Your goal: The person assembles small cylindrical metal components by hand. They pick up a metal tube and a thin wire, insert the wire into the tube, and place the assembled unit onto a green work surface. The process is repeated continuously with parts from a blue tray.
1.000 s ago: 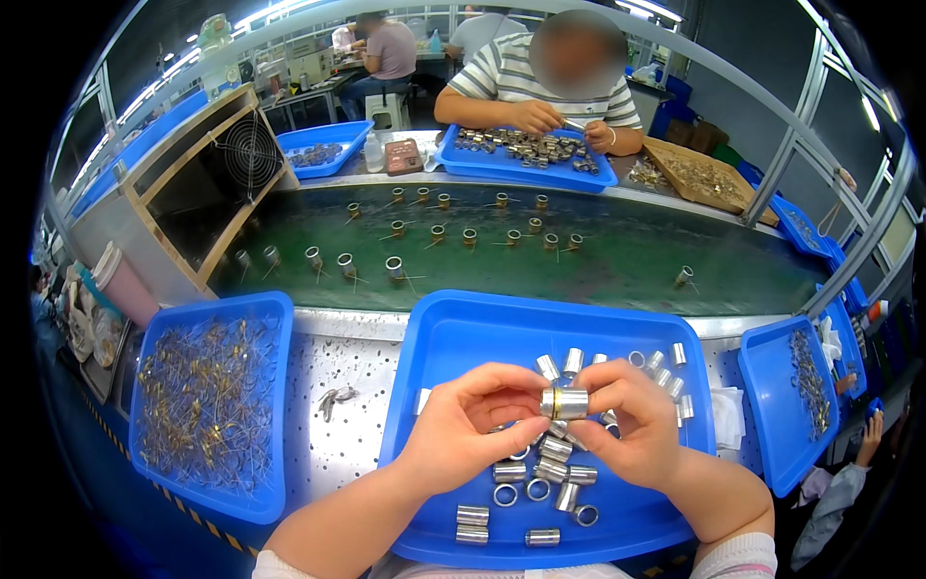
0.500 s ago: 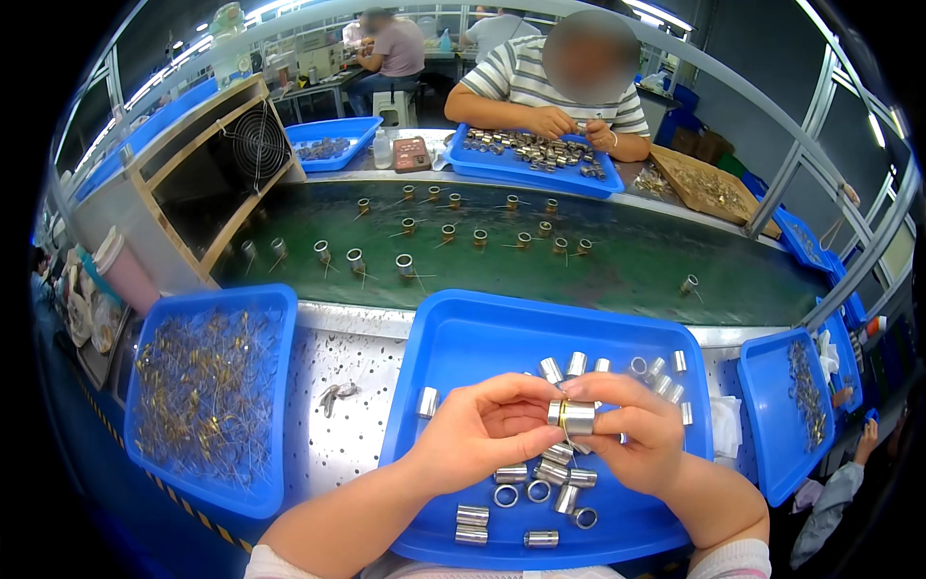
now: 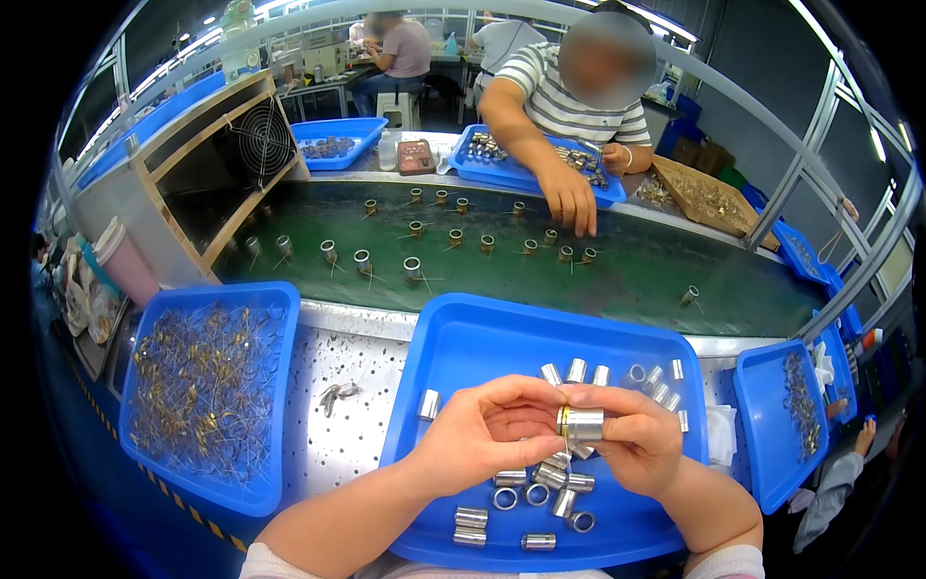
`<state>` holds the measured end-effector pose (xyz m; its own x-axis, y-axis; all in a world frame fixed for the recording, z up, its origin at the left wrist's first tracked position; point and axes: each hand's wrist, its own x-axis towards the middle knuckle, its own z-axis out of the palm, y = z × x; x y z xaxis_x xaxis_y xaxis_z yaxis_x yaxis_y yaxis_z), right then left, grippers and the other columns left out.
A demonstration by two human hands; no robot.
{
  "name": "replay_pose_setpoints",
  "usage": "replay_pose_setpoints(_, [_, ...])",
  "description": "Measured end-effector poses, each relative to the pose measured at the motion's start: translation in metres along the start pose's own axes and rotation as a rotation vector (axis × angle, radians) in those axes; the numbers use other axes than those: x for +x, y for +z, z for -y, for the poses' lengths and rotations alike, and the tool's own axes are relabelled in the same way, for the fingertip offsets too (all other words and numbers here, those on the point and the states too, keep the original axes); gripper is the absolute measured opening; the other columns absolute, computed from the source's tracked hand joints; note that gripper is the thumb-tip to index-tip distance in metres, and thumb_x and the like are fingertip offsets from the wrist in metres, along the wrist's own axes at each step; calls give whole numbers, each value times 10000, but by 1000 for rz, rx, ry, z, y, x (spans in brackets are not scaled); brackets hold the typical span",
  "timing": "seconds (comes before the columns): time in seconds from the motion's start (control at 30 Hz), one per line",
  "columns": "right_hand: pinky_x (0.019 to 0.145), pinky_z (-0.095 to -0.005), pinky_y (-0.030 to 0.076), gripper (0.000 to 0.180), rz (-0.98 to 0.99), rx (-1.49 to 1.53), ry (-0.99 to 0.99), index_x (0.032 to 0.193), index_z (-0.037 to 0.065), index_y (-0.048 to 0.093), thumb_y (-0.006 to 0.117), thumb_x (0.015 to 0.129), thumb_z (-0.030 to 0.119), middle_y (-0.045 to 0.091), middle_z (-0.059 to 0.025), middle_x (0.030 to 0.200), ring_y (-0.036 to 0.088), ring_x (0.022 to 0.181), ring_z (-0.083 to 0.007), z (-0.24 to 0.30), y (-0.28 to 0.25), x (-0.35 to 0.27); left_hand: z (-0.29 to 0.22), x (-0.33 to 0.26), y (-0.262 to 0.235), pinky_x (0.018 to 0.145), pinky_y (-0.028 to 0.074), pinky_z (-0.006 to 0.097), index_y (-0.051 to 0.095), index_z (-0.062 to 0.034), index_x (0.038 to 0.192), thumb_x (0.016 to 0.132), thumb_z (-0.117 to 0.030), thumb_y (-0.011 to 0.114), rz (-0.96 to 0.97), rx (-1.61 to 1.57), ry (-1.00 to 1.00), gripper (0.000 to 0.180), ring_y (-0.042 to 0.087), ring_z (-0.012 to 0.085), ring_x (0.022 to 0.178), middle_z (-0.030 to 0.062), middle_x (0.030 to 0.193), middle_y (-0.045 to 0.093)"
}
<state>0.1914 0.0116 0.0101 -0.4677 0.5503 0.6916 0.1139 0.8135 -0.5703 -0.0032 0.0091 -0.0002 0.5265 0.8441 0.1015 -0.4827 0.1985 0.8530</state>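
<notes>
Between my hands is a short shiny metal cylinder (image 3: 585, 424), lying sideways over the near blue tray (image 3: 434, 333). My right hand (image 3: 641, 439) is closed around its right part, thumb and fingers on the wall. At its left end a thin yellow-gold wire ring (image 3: 564, 421) shows, with a wire end hanging below. My left hand (image 3: 473, 429) pinches that end between thumb and fingertips. Several loose metal cylinders (image 3: 470, 516) lie below and behind my hands in the tray, some on their sides, some on end. My fingers partly cover the ring.
A blue tray of tangled wire pieces (image 3: 207, 386) stands left; another blue tray (image 3: 772, 396) stands right. Beyond runs a green conveyor belt (image 3: 637, 289) carrying several wired cylinders (image 3: 413, 268). Across it, a co-worker's hand (image 3: 569, 198) reaches over the belt. A slotted grey clip (image 3: 338, 396) lies left.
The held cylinder has shifted slightly right and down, and its yellow ring now shows nearer the left end. The co-worker's arm has stretched out from their tray over the belt.
</notes>
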Motion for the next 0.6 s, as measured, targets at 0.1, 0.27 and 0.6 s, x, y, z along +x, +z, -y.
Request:
replay_pose_setpoints(0.1, [793,-341,521,139,23,7,-9,814,-32,535,613,719,-98,567,-232,1065,588,978,-333,-2,-2,0,-3,0,1,870,461,265,516,34,1100,764,12,641,-20,53,-30,358,563,147,956,103,1029,566])
replay_pose_setpoints(0.27, [787,-326,521,152,38,-68,-5,831,-18,540,620,720,-84,580,-205,1064,599,965,-309,-1,-5,0,-1,2,0,860,465,263,532,35,1095,765,-1,646,-32,71,-52,352,571,151,951,105,1015,582])
replay_pose_setpoints(0.6, [772,-323,492,153,45,-14,75,838,16,543,634,731,-47,585,-200,1055,610,917,-278,-10,-3,4,-3,2,-3,832,470,260,535,23,1101,776,-13,632,-130,66,-130,341,574,150,943,111,1020,584])
